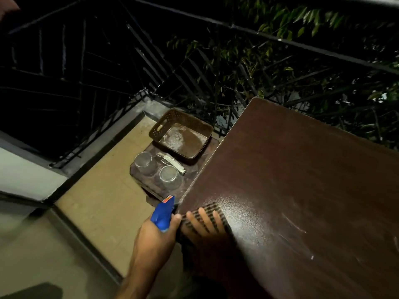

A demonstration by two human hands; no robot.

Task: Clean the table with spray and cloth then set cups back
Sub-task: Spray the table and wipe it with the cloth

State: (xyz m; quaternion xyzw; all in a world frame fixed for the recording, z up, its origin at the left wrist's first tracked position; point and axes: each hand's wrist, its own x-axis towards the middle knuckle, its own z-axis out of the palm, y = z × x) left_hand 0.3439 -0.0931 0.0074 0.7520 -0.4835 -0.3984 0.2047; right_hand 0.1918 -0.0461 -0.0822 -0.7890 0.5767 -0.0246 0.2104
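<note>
A dark brown table (302, 180) fills the right of the head view, with a misted patch near its front left corner. My left hand (155, 234) grips a blue spray bottle (163, 212) beside that corner, nozzle pointing up and away. My right hand (205, 225) presses flat on a dark checked cloth (212, 210) at the table's near left edge; the arm behind it is in deep shadow. Two clear glass cups (143, 162) (170, 176) stand on a low brown stool (190, 180) left of the table.
A brown perforated plastic basket (183, 117) sits on the stool behind the cups, with a small white object (173, 164) lying beside it. A black metal railing (151, 67) encloses the balcony, with foliage (302, 61) beyond. Tan floor (103, 201) lies to the left.
</note>
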